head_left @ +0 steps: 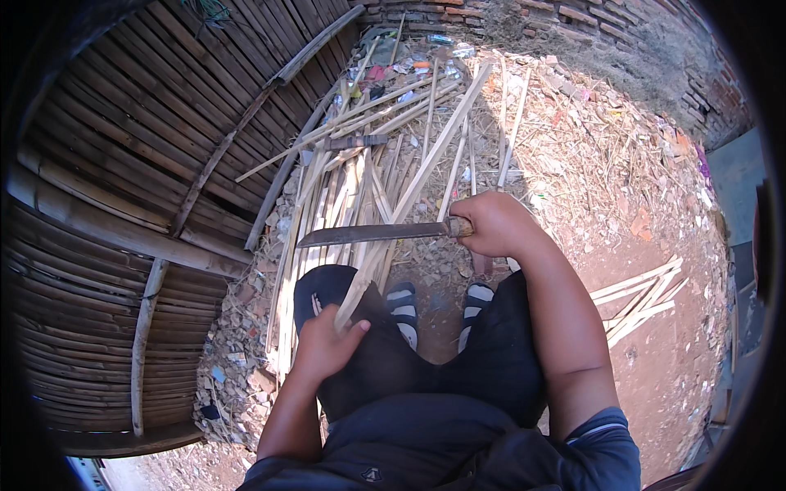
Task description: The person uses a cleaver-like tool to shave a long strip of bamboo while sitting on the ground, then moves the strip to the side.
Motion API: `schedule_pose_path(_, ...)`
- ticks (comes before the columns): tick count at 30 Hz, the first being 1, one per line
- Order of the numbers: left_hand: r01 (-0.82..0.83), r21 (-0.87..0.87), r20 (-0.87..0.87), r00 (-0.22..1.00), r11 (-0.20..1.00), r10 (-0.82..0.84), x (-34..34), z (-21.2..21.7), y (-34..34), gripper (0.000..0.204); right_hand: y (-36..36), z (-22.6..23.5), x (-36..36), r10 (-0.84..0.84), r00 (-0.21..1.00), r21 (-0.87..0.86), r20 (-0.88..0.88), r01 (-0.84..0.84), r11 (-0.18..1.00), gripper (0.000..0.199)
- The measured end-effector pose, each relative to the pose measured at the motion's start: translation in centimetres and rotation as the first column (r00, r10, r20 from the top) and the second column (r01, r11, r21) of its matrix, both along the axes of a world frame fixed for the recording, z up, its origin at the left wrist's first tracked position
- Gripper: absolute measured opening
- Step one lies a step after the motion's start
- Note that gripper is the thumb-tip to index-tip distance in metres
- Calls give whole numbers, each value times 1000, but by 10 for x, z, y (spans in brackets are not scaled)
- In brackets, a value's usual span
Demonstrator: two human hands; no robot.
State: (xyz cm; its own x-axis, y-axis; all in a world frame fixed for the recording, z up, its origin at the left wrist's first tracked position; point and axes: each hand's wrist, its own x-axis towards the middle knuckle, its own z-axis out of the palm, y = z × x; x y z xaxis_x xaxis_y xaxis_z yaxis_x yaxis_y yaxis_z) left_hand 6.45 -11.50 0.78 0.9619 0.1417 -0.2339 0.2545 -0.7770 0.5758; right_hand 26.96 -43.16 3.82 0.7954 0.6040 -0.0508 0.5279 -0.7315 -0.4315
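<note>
Dull metal blade, pale split-bamboo strip

Dark short-sleeved shirt, black shorts, seemingly striped sandals.

Two hands: the left hand and the right hand. Two knives: one knife crossing the strip, a second knife beyond it. Two sandals. Strips beyond the knife are too many to count.
</note>
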Motion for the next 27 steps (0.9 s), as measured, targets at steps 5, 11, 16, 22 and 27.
schedule_pose_path(5,-14,19,-15,1000,1000,14,-3,6,-2,46,-3,-4,7,44,997,34,-68,-42,999,40)
schedule_pose_path(11,4,-13,1,1000,1000,-4,2,5,-3,46,-64,-32,47,-469,877,266,-104,479,836,49)
schedule_pose_path(16,-5,-28,8,1000,1000,5,1,4,-2,45,-33,-16,23,-246,969,159,7,242,957,41)
schedule_pose_path(22,-25,21,-11,1000,999,25,0,3,-3,45,16,3,-13,158,987,-33,8,-158,987,35)
schedule_pose_path(27,-31,-4,-14,999,1000,31,-1,4,-2,45,-27,-13,21,-195,981,105,2,194,975,32)
